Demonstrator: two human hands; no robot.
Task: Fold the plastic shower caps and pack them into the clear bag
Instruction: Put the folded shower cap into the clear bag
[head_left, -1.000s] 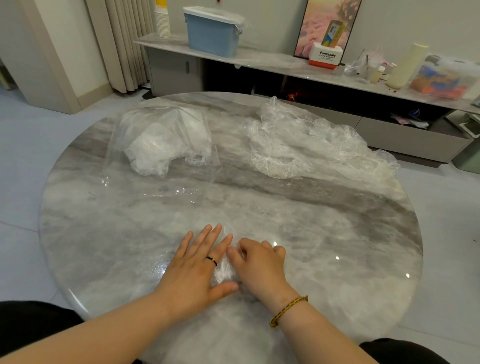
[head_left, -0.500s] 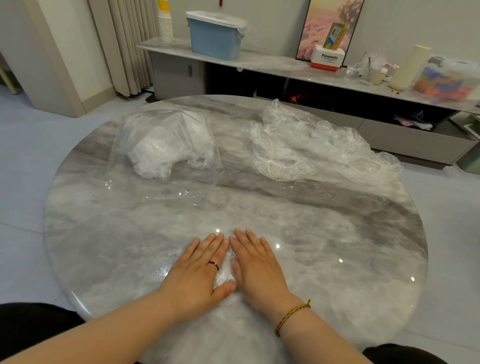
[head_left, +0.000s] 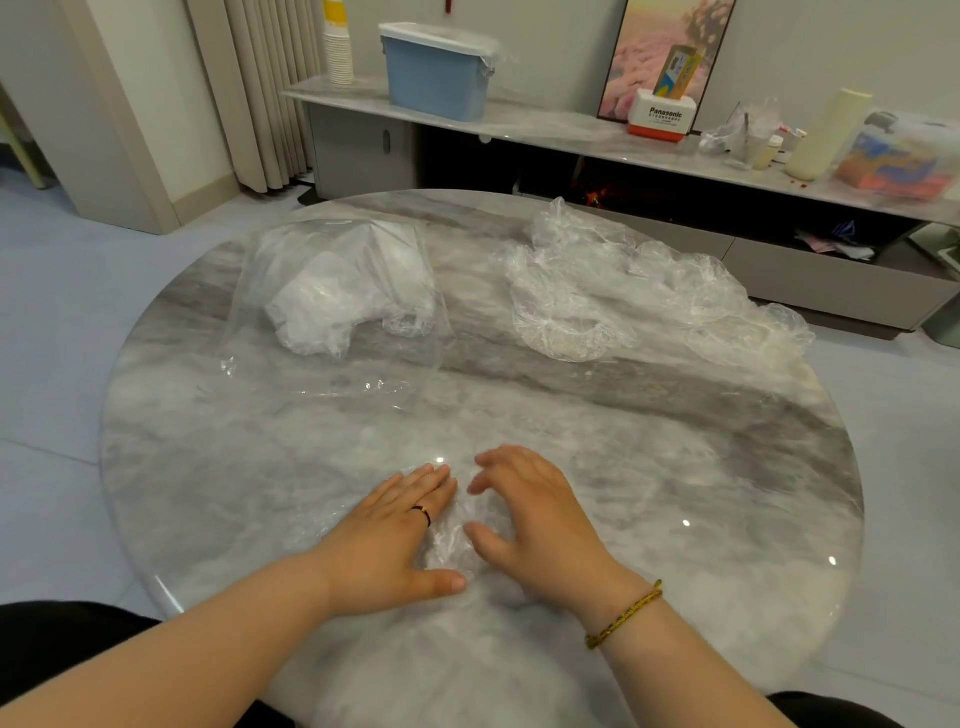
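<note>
Left hand (head_left: 395, 540): flat, fingers straight and together, pressing the shower cap (head_left: 454, 545) down onto the table (head_left: 675, 467).
Right hand (head_left: 535, 519): released, fingers loosely bent and spread, grasping nothing; it is just right of the cap. I cannot tell whether the thumb touches the film.
Shower cap: a small crumpled clear bundle between the two hands, partly under the left palm.
Clear bag (head_left: 291, 374): beyond the cap and to its left, well apart, lying limp with folded caps (head_left: 332, 296) inside.
Loose caps (head_left: 623, 301): a heap beyond the cap and to its right, well apart.
Risk, spring-back: with one palm pressing, trapped air and springy film would likely puff the folds open.
Risk, slip: thin film may skid on the polished top.
Risk, transfer: the limp bag mouth needs a hand, so the cap may unfold on the way.
</note>
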